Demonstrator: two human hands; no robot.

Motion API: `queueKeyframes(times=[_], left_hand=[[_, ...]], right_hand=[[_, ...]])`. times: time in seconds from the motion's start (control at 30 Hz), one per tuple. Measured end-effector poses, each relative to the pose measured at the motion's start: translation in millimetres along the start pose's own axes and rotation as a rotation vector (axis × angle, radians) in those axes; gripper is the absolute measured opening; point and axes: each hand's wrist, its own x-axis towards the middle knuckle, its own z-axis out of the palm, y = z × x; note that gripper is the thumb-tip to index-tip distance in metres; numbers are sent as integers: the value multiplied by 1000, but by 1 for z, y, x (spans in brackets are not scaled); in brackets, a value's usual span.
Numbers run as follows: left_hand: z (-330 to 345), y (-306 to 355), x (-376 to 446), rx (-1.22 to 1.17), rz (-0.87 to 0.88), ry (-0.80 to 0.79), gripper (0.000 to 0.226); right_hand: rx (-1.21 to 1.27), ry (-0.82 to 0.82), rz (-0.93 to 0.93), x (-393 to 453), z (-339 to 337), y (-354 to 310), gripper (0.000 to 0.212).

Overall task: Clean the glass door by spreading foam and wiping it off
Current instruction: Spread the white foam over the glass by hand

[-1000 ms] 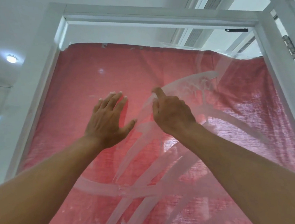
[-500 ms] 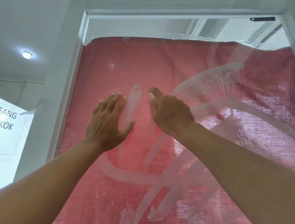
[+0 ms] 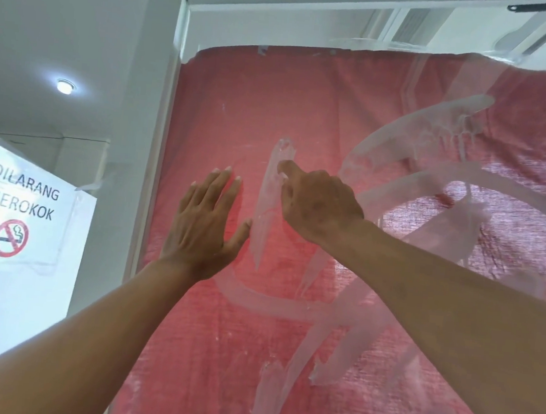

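The glass door point(image 3: 241, 105) fills the middle and right of the head view, with a red cloth point(image 3: 213, 350) hanging behind it. White foam streaks point(image 3: 412, 146) cross the pane in arcs and lines. My left hand point(image 3: 204, 224) lies flat on the glass with straight fingers, left of a short upright foam streak point(image 3: 264, 212). My right hand point(image 3: 318, 204) is on that streak with its fingers curled toward the pane and one fingertip at the streak's upper part. Neither hand holds anything that I can see.
The white door frame point(image 3: 159, 131) runs up the left and across the top. A no-smoking sign point(image 3: 18, 201) is taped on a pane to the left. A ceiling light point(image 3: 65, 86) glows at upper left.
A new upright foam streak has appeared between my hands as my right hand dragged foam leftward. My view has swung left, bringing the sign into sight. My left hand stays flat on the glass.
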Motion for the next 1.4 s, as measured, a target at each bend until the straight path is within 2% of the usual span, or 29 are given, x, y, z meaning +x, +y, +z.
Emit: queueKeyframes(times=[0.33, 0.47, 0.6, 0.93, 1.07, 1.23, 1.4], left_hand=[[-4, 19, -7, -47, 67, -8, 73], [-3, 42, -1, -72, 158, -8, 70], [-2, 72, 13, -95, 173, -36, 73], [9, 107, 25, -82, 135, -91, 61], [4, 112, 25, -70, 134, -104, 60], [3, 135, 35, -100, 171, -93, 63], [11, 164, 52, -85, 181, -88, 76]], right_hand=[[56, 14, -69, -59, 3, 8, 36], [59, 54, 26, -79, -5, 30, 38], [30, 129, 143, -83, -16, 62, 35], [9, 24, 214, -75, -24, 81, 25], [3, 66, 250, -77, -36, 98, 31], [-54, 139, 316, -77, -59, 134, 32], [-62, 132, 351, -67, -77, 163, 36]])
